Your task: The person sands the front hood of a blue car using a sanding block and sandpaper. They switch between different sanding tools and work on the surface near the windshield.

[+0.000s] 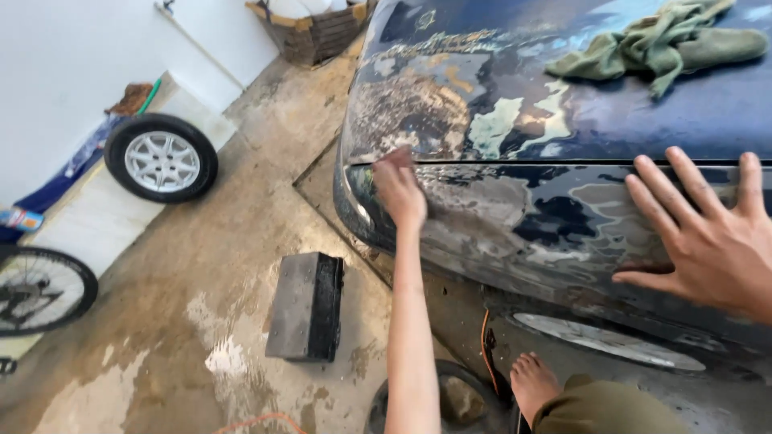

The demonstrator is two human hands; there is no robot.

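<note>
The head camera is looking down along a dark blue car's fender, whose paint is patchy, worn through to grey and tan in many places. The left hand is reaching out on a long straight arm and pressing a small reddish-brown sanding pad against the panel near its front corner, just under the bonnet's edge; the fingers are closing over the pad, though how firmly I cannot tell. The right hand is lying flat on the fender near the right edge, fingers spread wide, holding nothing. A green rag is sitting bunched on the bonnet. Down on the wet concrete floor a dark box is standing near the car's nose, with a loose wheel against the white wall. A bare foot is resting beside an orange cord. The risk, as I judge it: wet ground, bare feet and a stretched reach could bring a slip, and the cord lying in water looks unsafe.
</note>
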